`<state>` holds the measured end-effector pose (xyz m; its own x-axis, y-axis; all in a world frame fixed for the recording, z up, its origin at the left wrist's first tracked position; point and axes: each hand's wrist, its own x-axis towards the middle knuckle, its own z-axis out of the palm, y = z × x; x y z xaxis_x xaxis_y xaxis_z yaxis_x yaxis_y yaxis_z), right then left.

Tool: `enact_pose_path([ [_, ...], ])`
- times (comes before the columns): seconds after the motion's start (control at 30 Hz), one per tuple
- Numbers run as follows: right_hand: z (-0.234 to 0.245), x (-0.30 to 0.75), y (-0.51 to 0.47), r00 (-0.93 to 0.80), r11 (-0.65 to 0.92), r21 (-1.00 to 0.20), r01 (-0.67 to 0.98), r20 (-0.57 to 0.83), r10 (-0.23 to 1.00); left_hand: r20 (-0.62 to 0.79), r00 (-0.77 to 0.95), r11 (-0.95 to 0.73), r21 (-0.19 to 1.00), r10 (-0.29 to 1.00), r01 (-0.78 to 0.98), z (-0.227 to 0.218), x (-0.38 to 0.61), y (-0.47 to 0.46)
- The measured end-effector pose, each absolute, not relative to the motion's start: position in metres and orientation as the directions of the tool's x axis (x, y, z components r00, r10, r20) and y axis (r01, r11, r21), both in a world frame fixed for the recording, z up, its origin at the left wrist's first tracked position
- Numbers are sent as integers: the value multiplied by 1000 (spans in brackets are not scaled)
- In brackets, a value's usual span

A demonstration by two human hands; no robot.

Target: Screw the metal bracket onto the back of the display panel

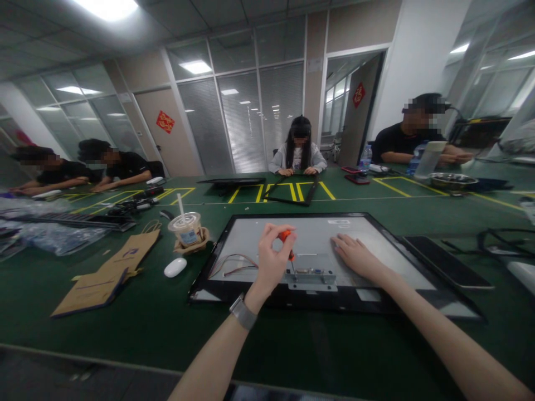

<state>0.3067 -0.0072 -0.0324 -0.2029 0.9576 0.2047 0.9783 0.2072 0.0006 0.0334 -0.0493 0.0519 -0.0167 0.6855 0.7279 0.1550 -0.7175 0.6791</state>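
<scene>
— What has the left hand [272, 257] got?

— It is closed round a screwdriver [287, 245] with an orange handle, held upright; the tip comes down onto a small metal bracket [312, 279] near the front edge of the monitor panel [376, 245]; a watch [243, 313] sits on that wrist.

— And the right hand [356, 256]?

— Open and flat, palm down on the grey back of the panel, just right of the screwdriver; it grips nothing.

— Where does the panel lie?

— Face down on the green table [146, 328], near the person; thin wires [234, 264] trail across its left part; a drink cup [186, 229] and a white mouse [175, 267] lie just left of it — a brown paper bag [109, 270] further left.
</scene>
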Motion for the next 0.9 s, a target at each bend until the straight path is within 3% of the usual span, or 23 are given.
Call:
enact_pose_path([
  [0.2, -31, 306, -8, -211, 214, 4, 977, 189, 959, 718, -64, -703, 693, 693, 162, 49, 34, -47],
  [0.57, -32, 306, -7, -204, 207, 5, 978, 198, 959, 641, 44, -642, 766, 767, 33, 49, 36, -48],
  [0.73, -32, 306, -7, -215, 216, 17, 976, 207, 955, 701, -23, -693, 709, 712, 131, 49, 35, -46],
  [0.9, -33, 306, -7, -209, 207, 31, 978, 203, 957, 642, -64, -633, 765, 764, 120, 52, 35, -50],
])
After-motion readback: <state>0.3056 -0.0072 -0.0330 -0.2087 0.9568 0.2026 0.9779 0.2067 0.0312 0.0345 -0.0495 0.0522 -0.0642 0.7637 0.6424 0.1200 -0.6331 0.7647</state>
